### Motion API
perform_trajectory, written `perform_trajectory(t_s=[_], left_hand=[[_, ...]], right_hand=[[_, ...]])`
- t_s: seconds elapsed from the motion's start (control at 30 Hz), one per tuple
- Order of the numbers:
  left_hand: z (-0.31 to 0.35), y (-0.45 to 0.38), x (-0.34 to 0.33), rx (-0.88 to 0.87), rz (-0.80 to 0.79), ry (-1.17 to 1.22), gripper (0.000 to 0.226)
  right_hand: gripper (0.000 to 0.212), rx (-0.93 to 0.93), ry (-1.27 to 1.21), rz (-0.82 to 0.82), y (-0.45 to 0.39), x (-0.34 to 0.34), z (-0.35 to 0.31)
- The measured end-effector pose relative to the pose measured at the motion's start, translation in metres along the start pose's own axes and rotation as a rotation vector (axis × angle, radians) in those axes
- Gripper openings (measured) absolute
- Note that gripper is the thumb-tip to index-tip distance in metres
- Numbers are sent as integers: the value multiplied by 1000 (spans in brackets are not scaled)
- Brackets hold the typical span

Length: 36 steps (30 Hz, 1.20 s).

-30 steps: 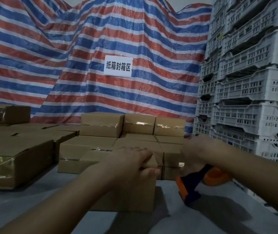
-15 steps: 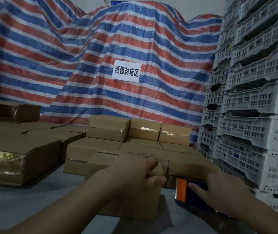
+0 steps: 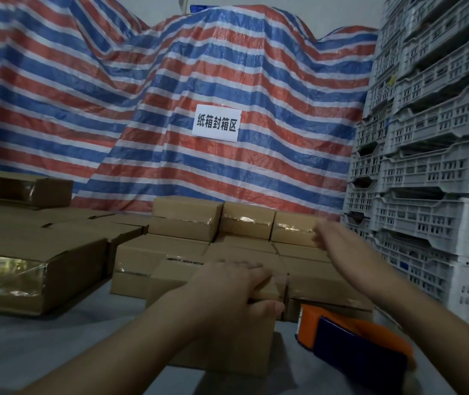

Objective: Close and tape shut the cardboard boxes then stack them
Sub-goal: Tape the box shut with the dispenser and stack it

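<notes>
A small brown cardboard box (image 3: 170, 277) stands on the grey surface right in front of me. My left hand (image 3: 227, 289) lies over its top, fingers and thumb clamped on its right edge. My right hand (image 3: 339, 246) hovers in the air above the taped boxes to the right, fingers spread, holding nothing. An orange and dark blue tape dispenser (image 3: 350, 340) lies on the surface at the lower right, apart from both hands. Behind the box, several taped boxes (image 3: 185, 218) sit stacked in two layers.
More taped boxes (image 3: 28, 269) fill the left side. A tall stack of white plastic crates (image 3: 433, 172) walls off the right. A red, white and blue striped tarp (image 3: 142, 109) with a white paper sign (image 3: 216, 126) hangs behind. Grey surface (image 3: 42, 337) shows at front left.
My right hand has let go of the tape dispenser, which now lies on the surface, and has risen up and forward. My left hand stays on the box. The view has tilted up.
</notes>
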<state>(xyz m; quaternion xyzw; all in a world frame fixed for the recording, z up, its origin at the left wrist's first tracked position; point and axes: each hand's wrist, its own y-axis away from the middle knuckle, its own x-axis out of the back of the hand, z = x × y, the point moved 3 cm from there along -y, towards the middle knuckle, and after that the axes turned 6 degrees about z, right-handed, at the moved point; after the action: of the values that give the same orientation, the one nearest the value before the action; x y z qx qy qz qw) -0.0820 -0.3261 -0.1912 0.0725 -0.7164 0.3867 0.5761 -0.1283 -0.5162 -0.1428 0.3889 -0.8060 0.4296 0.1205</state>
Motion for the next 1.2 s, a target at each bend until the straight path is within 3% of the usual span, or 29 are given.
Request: perform_trajectory(t_s=[0.13, 0.3, 0.43, 0.53, 0.63, 0.73, 0.8, 0.9, 0.97, 1.07, 1.13, 1.2], left_hand=[[1, 0, 4, 1, -9, -3, 67], [5, -1, 7, 39, -19, 88, 43], [-3, -1, 13, 128, -83, 387, 58], [-22, 2, 32, 197, -17, 586, 49], [-50, 12, 46, 292, 79, 485, 48], [-71, 35, 33, 350, 20, 501, 54], [-78, 49, 21, 378, 125, 590, 37], [-81, 57, 9, 461, 424, 709, 27], [-78, 61, 3, 520, 545, 798, 32], [-77, 70, -8, 583, 608, 966, 64], [-78, 80, -18, 657, 587, 1056, 79], [-76, 90, -28, 717, 497, 1148, 82]], right_hand=[[54, -85, -381, -175, -9, -37, -59], [54, -205, -397, -395, 12, -86, -65], [54, -302, -558, -341, 13, -91, -50], [47, -232, -538, -345, 16, -92, -45], [53, -168, -509, -344, 14, -95, -41], [55, -175, -506, -341, 9, -98, -39], [53, -178, -512, -331, 8, -98, -38], [45, -153, -561, -297, 12, -95, -33], [42, -136, -581, -245, 18, -95, -26], [33, -143, -573, -160, 31, -100, -16], [29, -166, -650, -127, 41, -102, -13], [48, -192, -725, -127, 52, -104, -9]])
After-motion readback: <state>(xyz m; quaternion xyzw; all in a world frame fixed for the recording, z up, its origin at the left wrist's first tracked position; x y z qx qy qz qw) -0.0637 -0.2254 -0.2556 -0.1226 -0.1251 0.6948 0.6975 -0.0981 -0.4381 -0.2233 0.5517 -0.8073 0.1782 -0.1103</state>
